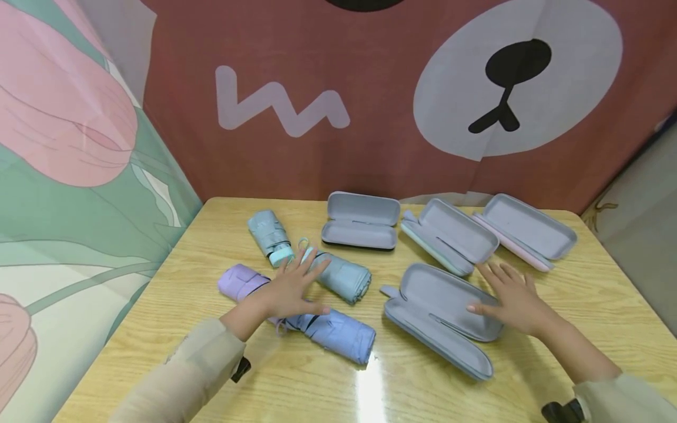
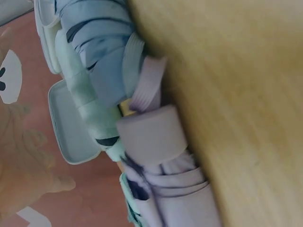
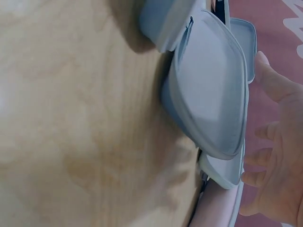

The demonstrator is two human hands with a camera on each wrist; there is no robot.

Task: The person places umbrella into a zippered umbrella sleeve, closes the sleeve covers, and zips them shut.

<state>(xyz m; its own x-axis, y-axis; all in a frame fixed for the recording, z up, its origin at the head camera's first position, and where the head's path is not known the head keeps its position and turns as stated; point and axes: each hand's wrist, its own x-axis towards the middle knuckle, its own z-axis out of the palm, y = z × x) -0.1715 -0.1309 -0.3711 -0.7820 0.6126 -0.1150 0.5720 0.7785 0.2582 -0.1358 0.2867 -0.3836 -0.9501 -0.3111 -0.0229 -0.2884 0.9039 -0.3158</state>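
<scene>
Fingers spread, my left hand (image 1: 288, 292) hovers above several folded umbrellas and grips none of them. Under it lie a purple umbrella (image 1: 239, 282) and a blue umbrella (image 1: 344, 336); the hand and wrist hide part of both. Beyond its fingertips are a grey-teal umbrella (image 1: 346, 279) and another teal one (image 1: 268, 232) with a mint handle. The purple umbrella's pale handle (image 2: 152, 135) fills the middle of the left wrist view. Over the right edge of an open grey-blue hard case (image 1: 439, 294), my right hand (image 1: 515, 299) spreads its fingers, holding nothing.
Three more open cases stand towards the back of the wooden table (image 1: 423, 393): a black-based one (image 1: 361, 234), a mint one (image 1: 455, 235) and a pink one (image 1: 529, 226). Behind the table hangs a brown cloth (image 1: 381, 158) with a cartoon face.
</scene>
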